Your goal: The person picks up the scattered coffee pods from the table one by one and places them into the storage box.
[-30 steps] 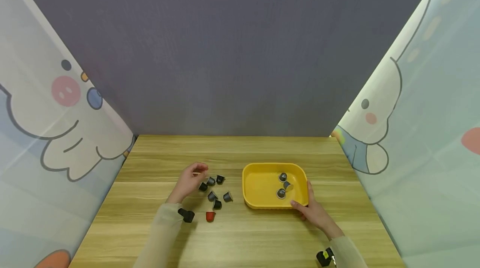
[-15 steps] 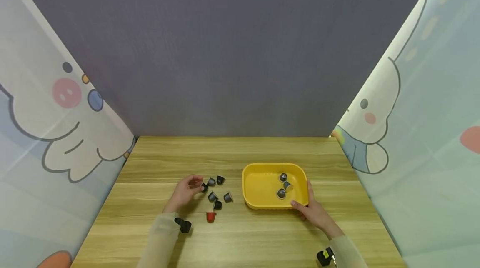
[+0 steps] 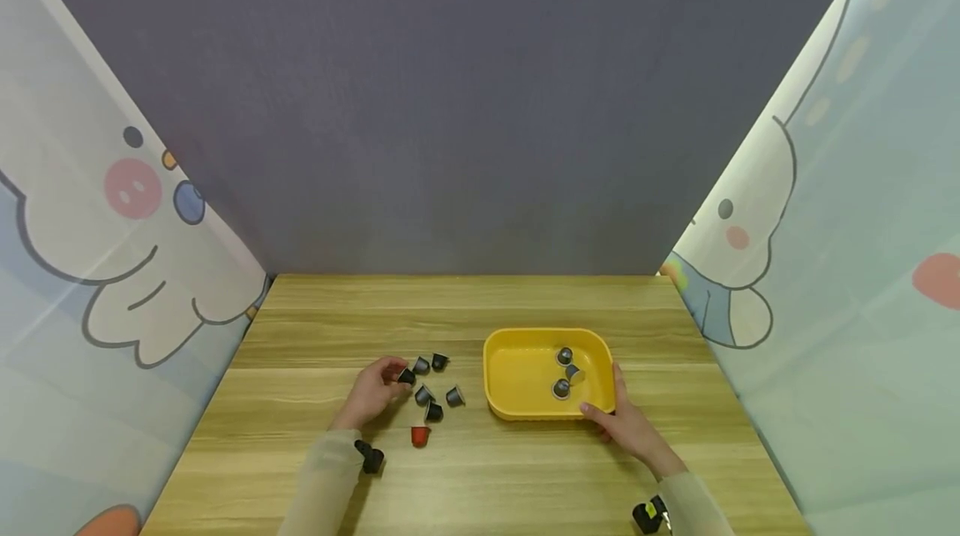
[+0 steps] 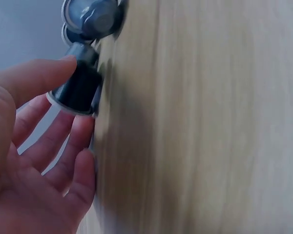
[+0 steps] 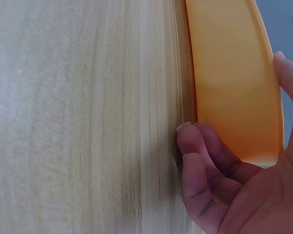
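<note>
My left hand has its thumb and fingers around a black coffee capsule at the left edge of a loose group. In the left wrist view the thumb presses this black capsule from one side, its rim towards the fingers. My right hand holds a yellow tray by its near right corner, thumb on the rim. From the right wrist view, its curled fingers lie against the tray's outer wall. Three dark capsules lie inside the tray, including a grey one.
Close to the left hand lie several dark capsules, among them a black one, a grey one and another black one. A red capsule lies nearer me. Behind the wooden table stands a grey panel.
The left hand has come down towards me from above the group, and its thumb and fingers have closed around the black coffee capsule. My right hand stays on the tray.
</note>
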A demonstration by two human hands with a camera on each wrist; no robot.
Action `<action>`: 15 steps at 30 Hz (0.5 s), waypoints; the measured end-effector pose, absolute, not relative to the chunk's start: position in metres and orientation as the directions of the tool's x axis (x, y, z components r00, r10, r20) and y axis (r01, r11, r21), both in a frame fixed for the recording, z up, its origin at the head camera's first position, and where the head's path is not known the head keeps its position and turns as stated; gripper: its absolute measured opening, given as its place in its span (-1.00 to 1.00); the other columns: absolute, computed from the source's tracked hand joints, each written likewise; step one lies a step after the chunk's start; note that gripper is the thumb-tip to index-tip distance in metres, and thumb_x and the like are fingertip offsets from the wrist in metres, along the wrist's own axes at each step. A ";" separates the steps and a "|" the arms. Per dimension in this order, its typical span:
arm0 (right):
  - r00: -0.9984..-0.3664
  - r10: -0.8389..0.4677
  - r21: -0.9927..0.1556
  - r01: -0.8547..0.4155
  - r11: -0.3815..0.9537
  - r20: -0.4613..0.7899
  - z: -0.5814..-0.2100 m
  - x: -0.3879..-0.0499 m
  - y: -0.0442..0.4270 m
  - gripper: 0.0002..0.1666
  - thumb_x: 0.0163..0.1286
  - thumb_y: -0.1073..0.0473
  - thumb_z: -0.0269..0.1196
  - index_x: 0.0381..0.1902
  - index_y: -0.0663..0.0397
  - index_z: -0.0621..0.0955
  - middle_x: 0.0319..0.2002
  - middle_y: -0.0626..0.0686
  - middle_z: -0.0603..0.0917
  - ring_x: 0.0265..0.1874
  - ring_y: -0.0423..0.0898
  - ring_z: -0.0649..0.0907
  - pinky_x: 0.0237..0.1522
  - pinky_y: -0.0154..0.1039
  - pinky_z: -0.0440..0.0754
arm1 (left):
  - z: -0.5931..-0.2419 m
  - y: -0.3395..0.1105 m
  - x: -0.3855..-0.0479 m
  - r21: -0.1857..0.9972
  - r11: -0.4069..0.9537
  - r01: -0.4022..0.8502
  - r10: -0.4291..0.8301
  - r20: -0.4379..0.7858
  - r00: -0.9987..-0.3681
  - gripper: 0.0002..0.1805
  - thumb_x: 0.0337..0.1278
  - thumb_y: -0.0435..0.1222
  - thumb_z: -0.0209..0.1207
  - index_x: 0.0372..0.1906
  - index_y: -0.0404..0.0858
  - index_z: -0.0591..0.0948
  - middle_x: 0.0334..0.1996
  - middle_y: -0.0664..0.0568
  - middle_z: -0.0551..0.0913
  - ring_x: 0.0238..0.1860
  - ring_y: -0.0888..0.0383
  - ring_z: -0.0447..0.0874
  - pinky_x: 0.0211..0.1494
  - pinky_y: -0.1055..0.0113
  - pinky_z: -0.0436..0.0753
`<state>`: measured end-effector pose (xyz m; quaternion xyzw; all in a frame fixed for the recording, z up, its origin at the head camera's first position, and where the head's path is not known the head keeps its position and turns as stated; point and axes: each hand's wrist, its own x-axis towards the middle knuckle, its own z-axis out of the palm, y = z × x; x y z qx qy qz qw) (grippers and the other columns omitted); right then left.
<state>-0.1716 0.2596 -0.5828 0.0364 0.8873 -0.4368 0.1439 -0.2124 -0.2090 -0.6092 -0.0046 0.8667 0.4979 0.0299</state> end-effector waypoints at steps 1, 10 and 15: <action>-0.956 -0.062 -0.766 0.189 0.615 -0.286 -0.582 -0.171 0.259 0.30 0.39 -0.16 0.29 0.58 0.02 -0.39 -0.34 0.14 0.61 -0.56 -0.02 0.57 -0.46 -0.21 0.57 | -0.610 -0.208 -0.213 0.855 0.518 -0.038 0.022 -0.057 -0.998 -0.58 -0.01 -0.45 0.44 0.02 -0.25 0.66 -0.06 -0.07 0.68 -0.09 0.00 0.59 0.00 0.06 0.57; -0.954 -0.053 -0.761 0.202 0.617 -0.296 -0.579 -0.171 0.257 0.30 0.37 -0.17 0.30 0.59 -0.02 -0.38 -0.41 0.13 0.60 -0.57 -0.02 0.56 -0.44 -0.20 0.56 | -0.616 -0.202 -0.214 0.809 0.588 -0.016 0.024 -0.037 -0.999 -0.58 -0.05 -0.43 0.47 -0.02 -0.20 0.66 0.00 -0.13 0.67 -0.01 -0.09 0.60 0.08 -0.07 0.55; -0.951 -0.048 -0.752 0.209 0.626 -0.304 -0.579 -0.171 0.258 0.31 0.37 -0.19 0.29 0.58 -0.02 -0.39 -0.40 0.12 0.59 -0.56 -0.03 0.55 -0.44 -0.21 0.56 | -0.615 -0.202 -0.214 0.811 0.584 -0.015 0.015 -0.029 -0.999 -0.62 -0.04 -0.41 0.46 -0.05 -0.17 0.68 -0.04 -0.09 0.68 -0.04 -0.06 0.60 0.06 -0.06 0.56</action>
